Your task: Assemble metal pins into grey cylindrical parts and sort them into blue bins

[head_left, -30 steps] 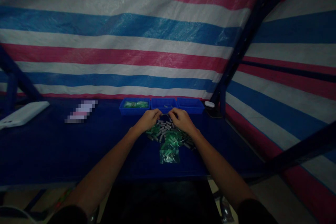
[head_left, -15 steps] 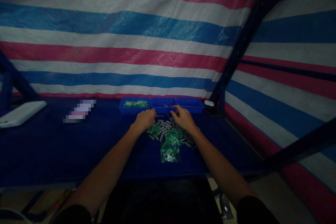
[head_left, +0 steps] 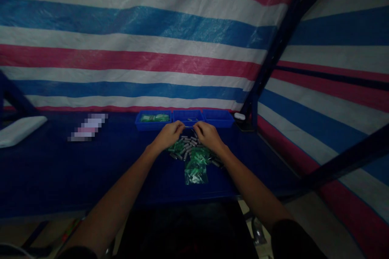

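A thin metal rod [head_left: 189,126] spans the gap between my two hands, above the back of a pile of small parts. My left hand [head_left: 169,135] pinches its left end. My right hand [head_left: 209,135] is closed at the other end, fingertips together; any smaller part inside them is hidden. Below lie grey cylindrical pieces [head_left: 186,154], dark thin pins partly covered by my right hand, and green pieces [head_left: 199,156]. A clear plastic bag [head_left: 196,177] with green pieces in it lies at the pile's front.
Three blue trays stand in a row behind my hands: the left tray [head_left: 138,126] holds bagged green pieces, the middle tray [head_left: 179,114] a few small parts. A white case [head_left: 239,116] sits at the right, a white object [head_left: 22,130] far left. Striped sheeting [head_left: 136,60] closes off the back.
My right hand has come left from beside the middle tray and closed at the rod's free end. My left hand, still pinching the rod, has risen slightly. The view has shifted a little.
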Demonstrator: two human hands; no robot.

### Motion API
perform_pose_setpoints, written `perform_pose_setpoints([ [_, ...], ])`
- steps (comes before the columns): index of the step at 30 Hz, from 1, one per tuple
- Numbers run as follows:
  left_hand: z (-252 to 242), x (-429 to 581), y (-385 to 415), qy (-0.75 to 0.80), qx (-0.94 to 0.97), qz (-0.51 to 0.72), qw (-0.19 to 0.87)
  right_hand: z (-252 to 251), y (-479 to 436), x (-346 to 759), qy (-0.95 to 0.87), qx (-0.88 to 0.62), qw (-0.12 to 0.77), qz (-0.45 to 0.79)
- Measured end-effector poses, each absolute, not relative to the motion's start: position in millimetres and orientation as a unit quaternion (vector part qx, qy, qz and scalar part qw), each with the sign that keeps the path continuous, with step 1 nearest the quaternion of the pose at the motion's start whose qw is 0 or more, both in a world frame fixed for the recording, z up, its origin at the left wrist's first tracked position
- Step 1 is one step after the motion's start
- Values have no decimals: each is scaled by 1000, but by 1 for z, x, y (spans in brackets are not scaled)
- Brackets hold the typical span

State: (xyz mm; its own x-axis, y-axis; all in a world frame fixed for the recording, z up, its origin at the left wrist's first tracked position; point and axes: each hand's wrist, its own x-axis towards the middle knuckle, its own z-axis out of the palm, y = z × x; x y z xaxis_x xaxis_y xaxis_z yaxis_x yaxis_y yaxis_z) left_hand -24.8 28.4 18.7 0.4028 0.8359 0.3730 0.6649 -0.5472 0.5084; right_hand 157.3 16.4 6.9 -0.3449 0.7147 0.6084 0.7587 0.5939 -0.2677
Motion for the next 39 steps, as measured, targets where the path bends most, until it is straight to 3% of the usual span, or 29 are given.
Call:
perform_pose_setpoints([
  [5,12,-25,36,445,844,270,131,19,26,168,-763,-525,372,-62],
  [11,10,-14,50,520,847,84,73,20,50,199,-599,-710,362,-75],
  [15,17,-2,49,567,821,62,17,8,47,197,-668,-669,324,-38],
  [23,16,4,38,569,818,64,54,4,28,159,-793,-536,289,29],
  [28,11,5,37,572,812,105,51,-1,24,154,-817,-499,287,30],
  [35,15,-4,36,496,781,303,229,0,21,156,-832,-444,332,16],
  [39,16,-6,36,473,752,357,287,4,15,155,-836,-428,343,-3],
])
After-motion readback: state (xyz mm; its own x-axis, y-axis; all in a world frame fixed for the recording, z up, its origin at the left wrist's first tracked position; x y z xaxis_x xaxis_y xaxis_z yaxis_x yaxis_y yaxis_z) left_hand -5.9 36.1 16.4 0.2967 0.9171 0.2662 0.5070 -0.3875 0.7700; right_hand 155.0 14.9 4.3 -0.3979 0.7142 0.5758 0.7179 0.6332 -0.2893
